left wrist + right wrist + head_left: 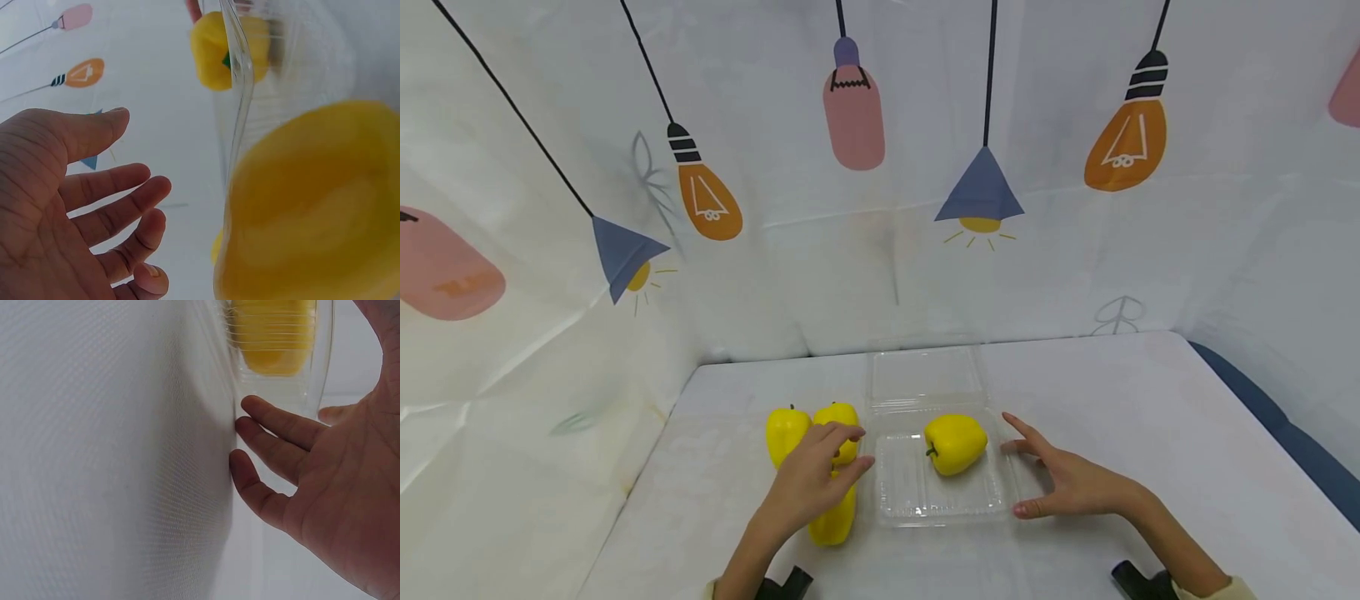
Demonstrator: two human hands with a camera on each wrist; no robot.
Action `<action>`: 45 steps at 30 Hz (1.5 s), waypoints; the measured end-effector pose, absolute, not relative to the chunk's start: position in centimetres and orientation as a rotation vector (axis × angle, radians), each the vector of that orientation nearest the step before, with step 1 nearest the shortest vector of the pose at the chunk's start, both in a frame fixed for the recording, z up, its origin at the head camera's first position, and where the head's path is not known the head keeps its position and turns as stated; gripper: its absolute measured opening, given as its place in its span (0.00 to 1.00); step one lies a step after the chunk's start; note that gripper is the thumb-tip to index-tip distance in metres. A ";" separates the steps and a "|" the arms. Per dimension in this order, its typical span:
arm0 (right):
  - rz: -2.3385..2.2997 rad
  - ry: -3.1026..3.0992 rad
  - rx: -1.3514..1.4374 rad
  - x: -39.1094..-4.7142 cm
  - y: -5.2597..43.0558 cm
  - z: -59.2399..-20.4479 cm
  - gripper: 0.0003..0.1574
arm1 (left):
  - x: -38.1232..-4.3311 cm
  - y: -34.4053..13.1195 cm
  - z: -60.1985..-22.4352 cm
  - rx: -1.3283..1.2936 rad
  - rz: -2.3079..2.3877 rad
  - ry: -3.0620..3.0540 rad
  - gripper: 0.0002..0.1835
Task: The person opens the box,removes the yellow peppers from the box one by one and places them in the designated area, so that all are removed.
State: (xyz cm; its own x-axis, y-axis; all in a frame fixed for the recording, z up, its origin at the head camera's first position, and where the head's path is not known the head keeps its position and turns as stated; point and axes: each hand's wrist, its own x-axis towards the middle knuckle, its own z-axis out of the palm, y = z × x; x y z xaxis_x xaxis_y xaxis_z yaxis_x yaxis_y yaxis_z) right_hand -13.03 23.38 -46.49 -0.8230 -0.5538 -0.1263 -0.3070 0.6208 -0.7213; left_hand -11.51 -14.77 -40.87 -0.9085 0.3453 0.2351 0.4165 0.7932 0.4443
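Observation:
A yellow bell pepper [956,444] lies on its side in the base of a clear plastic clamshell box [917,507], whose lid [925,373] is folded back toward the wall. Left of the box are three more yellow peppers, one of them near the front [835,518], partly covered by my left hand [812,477]. That hand hovers beside the box's left edge, fingers relaxed and holding nothing. At the box's right side is my right hand [1067,479], its fingers spread and thumb near the front right corner. Whether its fingertips touch the plastic, I cannot tell.
A white-covered table [1075,558] carries everything. Behind it hangs a pale curtain [775,275] printed with lamps and bulbs. A dark blue shape [1262,408] stands past the table's right edge.

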 end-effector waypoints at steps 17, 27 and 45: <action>-1.034 2.505 -0.687 -12.9 23.4 -46.5 0.70 | -11.8 -11.8 -40.9 -0.589 -0.759 -2.871 0.28; -1.016 2.525 -0.699 -12.9 23.5 -46.6 0.70 | -12.4 -10.3 -40.8 -0.577 -0.749 -2.933 0.31; -1.022 2.529 -0.706 -13.1 23.5 -46.8 0.71 | -12.9 -7.7 -41.9 -0.570 -0.744 -3.057 0.37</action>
